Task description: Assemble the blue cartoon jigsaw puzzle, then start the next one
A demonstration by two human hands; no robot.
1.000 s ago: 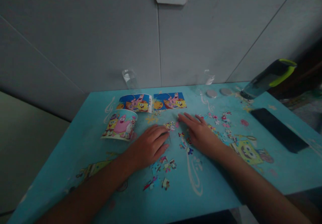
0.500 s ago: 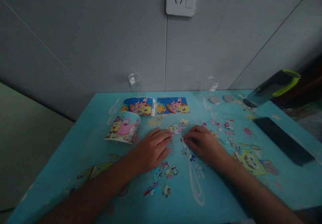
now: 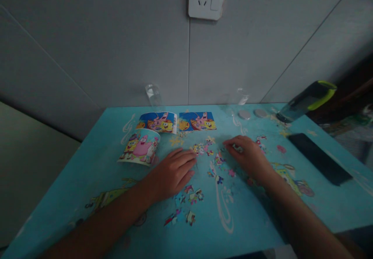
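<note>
My left hand (image 3: pixel 178 169) lies flat on the table with fingers stretched out. Its fingertips touch a small row of joined jigsaw pieces (image 3: pixel 199 149) printed with cartoon figures. My right hand (image 3: pixel 246 154) is over the loose jigsaw pieces to the right, thumb and forefinger drawn together. Whatever is between those fingertips is too small to make out. More loose pieces (image 3: pixel 219 159) lie between the two hands. Below my left hand is another scatter of pieces (image 3: pixel 190 217). Some pieces on the right are hidden under my right hand.
Behind my left hand stand a curved cartoon card (image 3: pixel 140 148) and a second curved card (image 3: pixel 157 122), with a flat picture card (image 3: pixel 197 121) beside them. Clear jars (image 3: pixel 153 95), round lids (image 3: pixel 244 114), a water bottle (image 3: pixel 305 101) and a dark strip (image 3: pixel 319 158) are around the edges.
My right hand has moved right and away from the joined pieces, uncovering loose pieces in the middle. My left hand stays in place. The view has shifted slightly.
</note>
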